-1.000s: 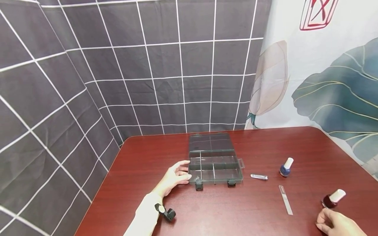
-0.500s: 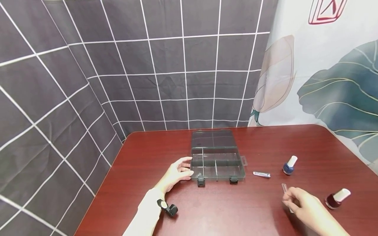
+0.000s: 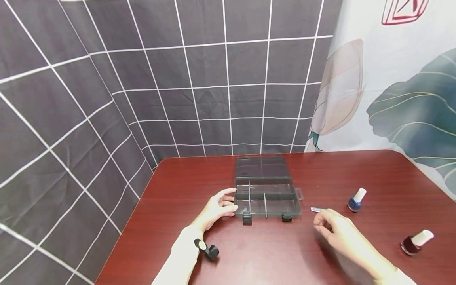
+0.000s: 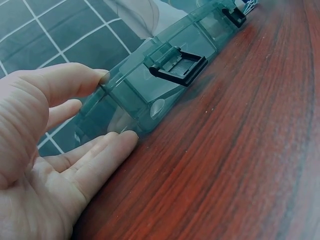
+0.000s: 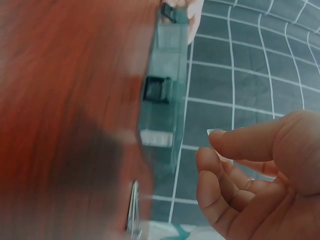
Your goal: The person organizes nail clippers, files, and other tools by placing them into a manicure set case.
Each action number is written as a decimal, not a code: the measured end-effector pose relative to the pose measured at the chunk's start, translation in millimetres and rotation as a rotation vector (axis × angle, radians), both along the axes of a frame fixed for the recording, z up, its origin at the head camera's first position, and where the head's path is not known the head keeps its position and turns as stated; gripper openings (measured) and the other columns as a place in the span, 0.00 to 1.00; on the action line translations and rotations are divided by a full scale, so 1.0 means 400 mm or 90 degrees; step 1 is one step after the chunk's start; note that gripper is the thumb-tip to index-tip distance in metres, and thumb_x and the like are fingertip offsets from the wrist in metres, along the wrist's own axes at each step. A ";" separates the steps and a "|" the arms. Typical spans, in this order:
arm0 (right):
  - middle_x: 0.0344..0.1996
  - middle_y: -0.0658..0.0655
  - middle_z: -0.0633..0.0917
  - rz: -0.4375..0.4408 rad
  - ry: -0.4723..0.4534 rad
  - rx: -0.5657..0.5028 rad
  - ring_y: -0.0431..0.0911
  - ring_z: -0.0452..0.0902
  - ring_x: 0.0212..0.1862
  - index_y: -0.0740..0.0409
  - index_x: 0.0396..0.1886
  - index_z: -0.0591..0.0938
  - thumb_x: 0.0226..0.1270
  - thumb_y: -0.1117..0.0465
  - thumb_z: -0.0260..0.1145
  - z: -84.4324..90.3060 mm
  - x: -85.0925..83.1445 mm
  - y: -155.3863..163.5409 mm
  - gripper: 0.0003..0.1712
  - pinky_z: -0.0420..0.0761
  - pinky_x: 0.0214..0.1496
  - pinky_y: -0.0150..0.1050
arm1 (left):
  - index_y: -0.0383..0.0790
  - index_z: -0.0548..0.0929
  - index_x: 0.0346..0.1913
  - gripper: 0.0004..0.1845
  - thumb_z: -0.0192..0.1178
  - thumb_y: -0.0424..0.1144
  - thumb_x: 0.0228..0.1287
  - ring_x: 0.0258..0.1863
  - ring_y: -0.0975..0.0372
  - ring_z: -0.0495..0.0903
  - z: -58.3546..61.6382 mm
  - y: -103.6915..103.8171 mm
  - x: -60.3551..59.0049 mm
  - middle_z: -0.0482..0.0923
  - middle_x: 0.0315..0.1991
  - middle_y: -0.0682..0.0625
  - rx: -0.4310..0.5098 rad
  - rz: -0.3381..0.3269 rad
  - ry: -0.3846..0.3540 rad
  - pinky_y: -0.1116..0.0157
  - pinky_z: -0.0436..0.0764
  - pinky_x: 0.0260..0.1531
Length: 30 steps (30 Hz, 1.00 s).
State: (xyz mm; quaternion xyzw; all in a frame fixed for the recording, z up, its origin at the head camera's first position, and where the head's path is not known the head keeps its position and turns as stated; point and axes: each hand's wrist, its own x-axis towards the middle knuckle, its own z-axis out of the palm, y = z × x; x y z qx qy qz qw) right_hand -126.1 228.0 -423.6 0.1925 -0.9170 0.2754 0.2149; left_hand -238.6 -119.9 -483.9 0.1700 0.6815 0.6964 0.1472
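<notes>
Head view: open clear box [image 3: 265, 194] at centre of the frame on the red table [image 3: 320, 245], lid laid back toward the wall. Left hand [image 3: 217, 208] at the box's left end, fingers straight, tips touching the wall. Right hand [image 3: 335, 229] right of centre, low, above the table, fingers loosely curled with thumb toward forefinger; nothing visible between them. Nail clipper [image 3: 316, 209] lies just beyond those fingertips, up and left of the hand, between it and the box; long axis runs left-right in the frame. The right hand is much the nearer one to it. Blue bottle [image 3: 356, 200] further right, red bottle [image 3: 416, 242] at lower right, both well apart from the hand.

Left wrist view: left fingers [image 4: 100, 155] and thumb lie straight against the box end [image 4: 140, 95], one above, the rest at the base. Latch [image 4: 177, 65] up the frame, untouched.

Right wrist view: blurred. Right fingers [image 5: 225, 185] curled inward at lower right, holding nothing. Clipper [image 5: 133, 210] at bottom centre, to their left, apart. Box edge [image 5: 162, 100] above it.
</notes>
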 end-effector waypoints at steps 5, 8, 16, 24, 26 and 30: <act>0.22 0.37 0.68 0.031 -0.007 -0.013 0.30 0.64 0.25 0.44 0.23 0.72 0.44 0.75 0.70 0.018 -0.024 -0.041 0.22 0.66 0.24 0.29 | 0.36 0.64 0.66 0.34 0.64 0.29 0.55 0.42 0.57 0.78 0.010 0.007 -0.005 0.70 0.51 0.33 -0.001 -0.005 0.007 0.56 0.82 0.37; 0.23 0.38 0.68 0.049 -0.020 -0.033 0.30 0.64 0.25 0.44 0.24 0.73 0.47 0.75 0.70 0.024 -0.033 -0.060 0.21 0.67 0.24 0.28 | 0.36 0.64 0.66 0.34 0.64 0.28 0.56 0.42 0.58 0.78 0.014 0.011 -0.006 0.70 0.51 0.32 -0.001 -0.011 0.006 0.56 0.82 0.38; 0.23 0.40 0.69 0.068 -0.041 -0.043 0.32 0.65 0.26 0.46 0.24 0.73 0.48 0.74 0.69 0.040 -0.048 -0.101 0.19 0.69 0.25 0.29 | 0.36 0.64 0.66 0.33 0.63 0.27 0.56 0.42 0.57 0.77 0.011 0.006 -0.008 0.69 0.52 0.31 0.001 -0.008 0.005 0.56 0.82 0.38; 0.23 0.40 0.70 0.088 -0.053 -0.054 0.33 0.67 0.27 0.48 0.24 0.74 0.48 0.75 0.69 0.049 -0.068 -0.150 0.18 0.71 0.27 0.30 | 0.36 0.65 0.65 0.33 0.64 0.28 0.56 0.41 0.57 0.78 0.010 0.003 -0.010 0.69 0.51 0.32 0.000 -0.009 0.014 0.56 0.82 0.37; 0.23 0.40 0.70 0.100 -0.054 -0.062 0.33 0.67 0.27 0.48 0.24 0.74 0.49 0.75 0.68 0.050 -0.075 -0.168 0.17 0.71 0.27 0.30 | 0.36 0.65 0.65 0.34 0.64 0.28 0.55 0.42 0.57 0.78 0.008 0.003 -0.009 0.69 0.51 0.32 0.002 -0.008 0.014 0.56 0.82 0.37; 0.23 0.40 0.70 0.121 -0.061 -0.073 0.33 0.67 0.27 0.49 0.24 0.75 0.50 0.74 0.68 0.048 -0.091 -0.204 0.16 0.72 0.26 0.30 | 0.38 0.65 0.65 0.34 0.65 0.29 0.55 0.43 0.56 0.77 0.000 0.003 -0.001 0.69 0.51 0.32 0.003 -0.001 0.001 0.55 0.82 0.38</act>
